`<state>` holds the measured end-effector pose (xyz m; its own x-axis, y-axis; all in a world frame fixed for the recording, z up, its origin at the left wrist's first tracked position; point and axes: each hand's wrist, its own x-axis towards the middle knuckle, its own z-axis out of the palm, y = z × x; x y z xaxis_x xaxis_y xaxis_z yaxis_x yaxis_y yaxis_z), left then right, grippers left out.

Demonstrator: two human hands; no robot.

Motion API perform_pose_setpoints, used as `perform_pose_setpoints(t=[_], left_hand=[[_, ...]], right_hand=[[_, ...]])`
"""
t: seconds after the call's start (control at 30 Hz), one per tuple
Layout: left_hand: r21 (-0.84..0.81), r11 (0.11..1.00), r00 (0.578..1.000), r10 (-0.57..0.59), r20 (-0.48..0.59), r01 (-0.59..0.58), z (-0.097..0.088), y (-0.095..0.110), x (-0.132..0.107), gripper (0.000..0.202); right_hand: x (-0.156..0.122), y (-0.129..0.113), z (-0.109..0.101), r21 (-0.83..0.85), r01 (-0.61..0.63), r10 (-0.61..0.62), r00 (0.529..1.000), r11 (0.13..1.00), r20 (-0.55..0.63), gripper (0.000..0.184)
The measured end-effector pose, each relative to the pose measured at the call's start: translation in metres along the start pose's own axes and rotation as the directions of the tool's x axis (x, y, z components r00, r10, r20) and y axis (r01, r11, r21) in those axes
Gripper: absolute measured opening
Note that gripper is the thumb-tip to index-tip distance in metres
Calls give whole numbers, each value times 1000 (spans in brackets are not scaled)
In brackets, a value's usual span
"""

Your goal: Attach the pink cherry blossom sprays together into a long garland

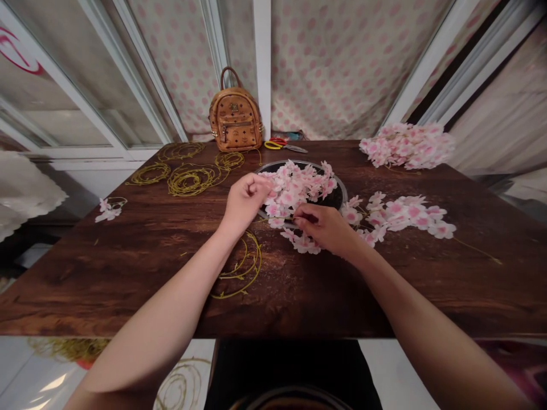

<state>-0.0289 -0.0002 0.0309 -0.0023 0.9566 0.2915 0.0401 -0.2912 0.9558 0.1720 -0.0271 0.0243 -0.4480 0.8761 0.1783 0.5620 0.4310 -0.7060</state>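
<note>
Below the table's near edge, a loose coil of yellow-green wire (pixel 182 384) lay on the pale floor. On the dark wood table (pixel 128 273), another wire coil (pixel 245 265) sat just in front of the hands, its strands curving out from beneath the left wrist.

The left hand (pixel 245 199) and right hand (pixel 322 228) were apart but near each other, both curled at the near side of a round black dish (pixel 337 193). The left fingers (pixel 262 185) reached the edge of the blossoms, and the right fingers (pixel 301 216) pressed in among the blooms at the dish's near rim. I could not tell whether either hand was clamped on a stem.

The dish was heaped with pink-and-white fabric blossoms (pixel 294 191), which spilled over its near rim, with black showing only at its right side. A strand of blossoms (pixel 397 216) lay on the table just right of the dish, a stem trailing from its end.

Farther left lay a small blossom sprig (pixel 106 210) and several more wire coils (pixel 190 179). Beyond the dish were red-and-yellow-handled scissors (pixel 284 146) and a large blossom heap (pixel 405 147). A tan backpack (pixel 235 117) stood upright at the far edge, before a polka-dot curtain (pixel 342 62).
</note>
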Motion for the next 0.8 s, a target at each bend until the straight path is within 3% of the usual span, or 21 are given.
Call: perform_pose_setpoints(t=[0.1, 0.23, 0.8], left_hand=[[174, 979, 989, 80, 126, -102, 2, -2, -3, 8], [283, 949, 961, 61, 269, -140, 7, -7, -9, 10], [233, 968, 932, 0, 361, -90, 8, -9, -11, 11]], right_hand=[[-1, -2, -3, 33, 1, 1, 999, 999, -47, 13], [-1, -4, -5, 65, -7, 10, 998, 998, -56, 14], [-1, -4, -6, -6, -13, 12, 996, 1000, -86, 15]])
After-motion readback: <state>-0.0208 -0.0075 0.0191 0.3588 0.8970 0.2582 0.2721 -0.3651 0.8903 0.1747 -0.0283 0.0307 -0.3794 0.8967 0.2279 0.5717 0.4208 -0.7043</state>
